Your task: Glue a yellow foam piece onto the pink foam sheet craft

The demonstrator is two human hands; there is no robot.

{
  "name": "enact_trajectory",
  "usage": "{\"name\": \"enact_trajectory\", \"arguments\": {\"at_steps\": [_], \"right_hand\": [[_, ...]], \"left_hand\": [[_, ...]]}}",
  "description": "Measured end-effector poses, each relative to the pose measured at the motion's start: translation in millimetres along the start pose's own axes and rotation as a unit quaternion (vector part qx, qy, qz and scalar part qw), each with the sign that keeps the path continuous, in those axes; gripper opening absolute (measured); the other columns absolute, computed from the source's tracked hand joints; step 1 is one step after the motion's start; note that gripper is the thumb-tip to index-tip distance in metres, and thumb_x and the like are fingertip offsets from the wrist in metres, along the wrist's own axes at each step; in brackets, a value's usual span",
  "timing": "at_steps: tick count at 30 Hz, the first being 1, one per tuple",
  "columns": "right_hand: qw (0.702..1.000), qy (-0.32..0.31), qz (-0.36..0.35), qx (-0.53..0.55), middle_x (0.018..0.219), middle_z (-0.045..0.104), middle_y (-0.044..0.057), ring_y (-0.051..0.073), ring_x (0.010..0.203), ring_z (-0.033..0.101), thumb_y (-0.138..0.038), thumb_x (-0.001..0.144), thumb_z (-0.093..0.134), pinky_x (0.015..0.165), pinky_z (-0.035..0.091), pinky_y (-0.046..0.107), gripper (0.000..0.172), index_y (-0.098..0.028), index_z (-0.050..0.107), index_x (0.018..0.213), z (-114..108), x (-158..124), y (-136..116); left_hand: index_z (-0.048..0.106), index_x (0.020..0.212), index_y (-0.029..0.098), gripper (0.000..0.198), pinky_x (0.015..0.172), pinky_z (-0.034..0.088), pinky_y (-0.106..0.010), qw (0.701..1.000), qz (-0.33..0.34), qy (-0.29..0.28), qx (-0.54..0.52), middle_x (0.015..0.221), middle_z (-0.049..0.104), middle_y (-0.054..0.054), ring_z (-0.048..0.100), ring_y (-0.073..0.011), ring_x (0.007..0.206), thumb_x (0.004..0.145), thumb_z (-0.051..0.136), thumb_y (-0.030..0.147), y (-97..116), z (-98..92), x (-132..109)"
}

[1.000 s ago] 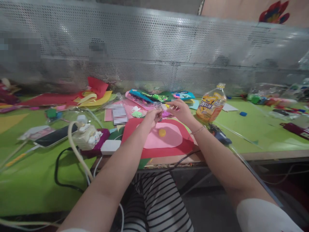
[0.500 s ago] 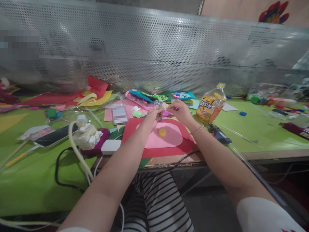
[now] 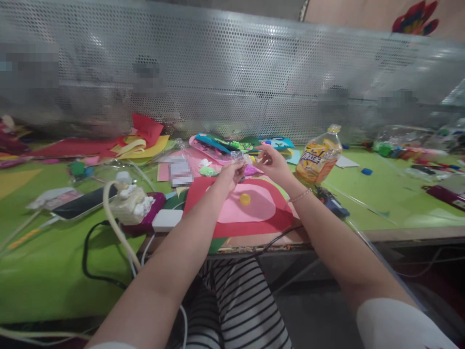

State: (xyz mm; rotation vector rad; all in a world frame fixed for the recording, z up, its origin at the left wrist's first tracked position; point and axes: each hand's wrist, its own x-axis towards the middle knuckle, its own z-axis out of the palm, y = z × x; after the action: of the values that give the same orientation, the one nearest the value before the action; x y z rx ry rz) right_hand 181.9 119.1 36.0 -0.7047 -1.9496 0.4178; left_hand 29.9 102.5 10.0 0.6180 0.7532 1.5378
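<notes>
My left hand (image 3: 228, 175) is raised over the red felt sheet (image 3: 203, 194), its fingers pinched on a small clear plastic piece (image 3: 237, 156). My right hand (image 3: 273, 164) is close beside it on the right, fingers curled and pinched near the same clear piece. What the right fingers grip is too small to make out. Below both hands a pink felt oval (image 3: 247, 206) lies on the red sheet, with a small yellow round piece (image 3: 245, 198) on it.
A green table (image 3: 54, 271) holds felt scraps, a phone (image 3: 82, 203), a white charger (image 3: 167, 220) with cables, a glue gun (image 3: 332, 203) and an orange drink bottle (image 3: 317, 157). A perforated metal screen (image 3: 232, 77) closes the far side. The table edge is near my striped lap.
Both hands have lifted slightly and stay together around the clear piece; my right hand has shifted a little up and to the right. Nothing on the table has moved.
</notes>
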Motion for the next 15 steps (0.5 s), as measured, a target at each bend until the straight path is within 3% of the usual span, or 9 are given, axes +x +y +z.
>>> {"name": "enact_trajectory", "arguments": {"at_steps": [4, 15], "right_hand": [[0.996, -0.005, -0.043, -0.075, 0.081, 0.053, 0.004, 0.012, 0.065, 0.049, -0.031, 0.072, 0.063, 0.062, 0.046, 0.030, 0.017, -0.021, 0.067, 0.086, 2.9, -2.4, 0.6], [0.994, 0.009, -0.041, -0.102, 0.071, 0.057, 0.003, 0.014, 0.064, 0.049, -0.023, 0.075, 0.060, 0.062, 0.042, 0.030, 0.008, -0.019, 0.063, 0.068, 0.1, -1.2, -4.5]], "left_hand": [[0.059, 0.066, 0.011, 0.007, 0.055, 0.043, -0.016, 0.999, -0.011, -0.041, 0.001, 0.056, 0.059, -0.001, 0.054, -0.0050, 0.051, 0.069, 0.060, 0.005, 0.7, 5.3, -7.8], [0.059, 0.066, 0.010, 0.007, 0.050, 0.042, -0.014, 0.999, 0.001, -0.040, -0.011, 0.051, 0.056, 0.000, 0.050, -0.0040, 0.048, 0.067, 0.059, 0.003, -3.0, 0.7, -0.4]]}}
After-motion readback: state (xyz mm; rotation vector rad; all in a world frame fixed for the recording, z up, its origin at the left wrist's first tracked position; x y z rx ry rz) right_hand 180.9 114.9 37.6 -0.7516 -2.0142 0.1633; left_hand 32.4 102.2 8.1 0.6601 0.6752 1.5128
